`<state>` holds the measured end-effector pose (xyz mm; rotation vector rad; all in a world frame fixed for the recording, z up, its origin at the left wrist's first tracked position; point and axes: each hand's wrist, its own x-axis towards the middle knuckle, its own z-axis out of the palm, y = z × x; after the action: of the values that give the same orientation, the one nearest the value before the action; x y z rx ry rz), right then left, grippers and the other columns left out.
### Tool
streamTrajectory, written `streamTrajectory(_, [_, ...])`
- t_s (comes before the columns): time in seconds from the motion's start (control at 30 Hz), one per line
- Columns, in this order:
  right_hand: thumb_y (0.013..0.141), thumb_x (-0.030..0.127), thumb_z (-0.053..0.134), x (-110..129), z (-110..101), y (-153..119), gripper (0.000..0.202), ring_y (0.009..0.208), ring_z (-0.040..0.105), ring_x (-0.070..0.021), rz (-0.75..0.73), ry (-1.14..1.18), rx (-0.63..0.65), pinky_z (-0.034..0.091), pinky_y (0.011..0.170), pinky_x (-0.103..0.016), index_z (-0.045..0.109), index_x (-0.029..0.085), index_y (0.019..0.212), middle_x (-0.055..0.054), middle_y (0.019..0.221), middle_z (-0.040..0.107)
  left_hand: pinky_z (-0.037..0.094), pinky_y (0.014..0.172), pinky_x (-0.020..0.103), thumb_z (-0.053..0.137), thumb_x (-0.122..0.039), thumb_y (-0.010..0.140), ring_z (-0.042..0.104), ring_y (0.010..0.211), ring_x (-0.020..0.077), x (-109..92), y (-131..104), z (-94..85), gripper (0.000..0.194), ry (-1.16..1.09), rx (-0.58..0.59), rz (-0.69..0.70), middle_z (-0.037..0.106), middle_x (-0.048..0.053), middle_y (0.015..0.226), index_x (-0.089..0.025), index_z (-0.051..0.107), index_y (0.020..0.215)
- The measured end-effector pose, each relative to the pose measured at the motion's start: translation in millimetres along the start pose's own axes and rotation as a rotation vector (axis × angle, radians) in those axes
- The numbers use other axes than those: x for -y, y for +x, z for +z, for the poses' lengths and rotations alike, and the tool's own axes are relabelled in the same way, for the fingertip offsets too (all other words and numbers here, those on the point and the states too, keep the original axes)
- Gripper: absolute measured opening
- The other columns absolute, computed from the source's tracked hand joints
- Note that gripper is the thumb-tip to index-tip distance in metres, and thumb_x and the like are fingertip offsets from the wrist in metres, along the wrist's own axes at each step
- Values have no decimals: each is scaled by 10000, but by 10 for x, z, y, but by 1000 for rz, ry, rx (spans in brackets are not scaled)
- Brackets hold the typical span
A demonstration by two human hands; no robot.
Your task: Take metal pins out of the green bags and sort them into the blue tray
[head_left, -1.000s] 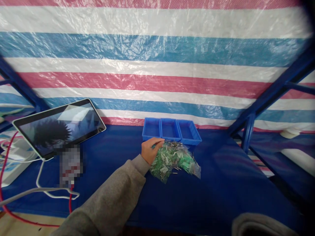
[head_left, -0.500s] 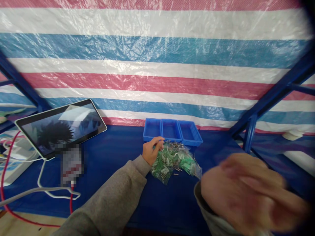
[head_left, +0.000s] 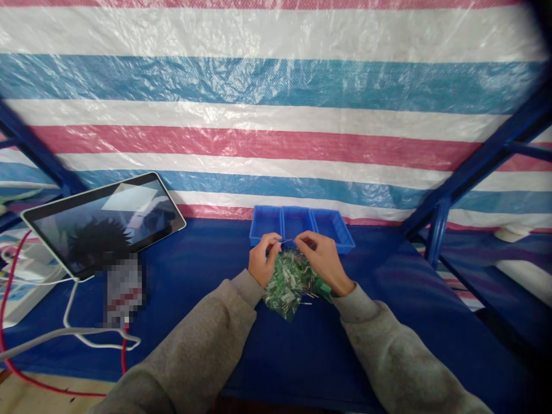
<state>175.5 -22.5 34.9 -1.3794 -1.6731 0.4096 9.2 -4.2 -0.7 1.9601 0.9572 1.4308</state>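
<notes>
A clear plastic bag of small green parts with metal pins (head_left: 290, 282) lies on the blue table in front of me. My left hand (head_left: 263, 260) pinches the bag's upper left edge between thumb and fingers. My right hand (head_left: 322, 257) rests on the bag's right side, its fingertips gripping the top edge close to my left fingers. Both grey sleeves reach in from below. Just behind the bag stand three small blue trays (head_left: 301, 222) in a row, and they look empty.
A tablet (head_left: 103, 221) with a lit screen leans at the left, with white and red cables (head_left: 77, 336) trailing below it. A striped tarp hangs behind the table. Blue rack struts (head_left: 435, 230) rise at the right.
My right hand has come up from the lower right and landed on the bag beside my left hand. My left hand stayed at the bag's edge.
</notes>
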Motion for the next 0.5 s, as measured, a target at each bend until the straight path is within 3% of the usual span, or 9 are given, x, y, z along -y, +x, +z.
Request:
streamTrajectory(0.17, [789, 260, 525, 29, -8, 44, 175, 594, 561, -143, -35, 41, 63, 407, 597, -252, 645, 173, 697, -3, 643, 642, 440, 666, 214, 425, -303, 919, 556, 613, 103, 3, 5, 1, 199, -17, 30, -35, 558, -28, 654, -173, 514, 1040])
streamTrajectory(0.5, [816, 298, 542, -45, 83, -52, 154, 598, 564, -143, -41, 106, 41, 414, 582, -249, 641, 182, 795, -13, 702, 653, 438, 616, 214, 419, -326, 922, 526, 541, 100, -34, 0, -15, 230, -9, 62, -40, 532, -36, 589, -173, 545, 1039])
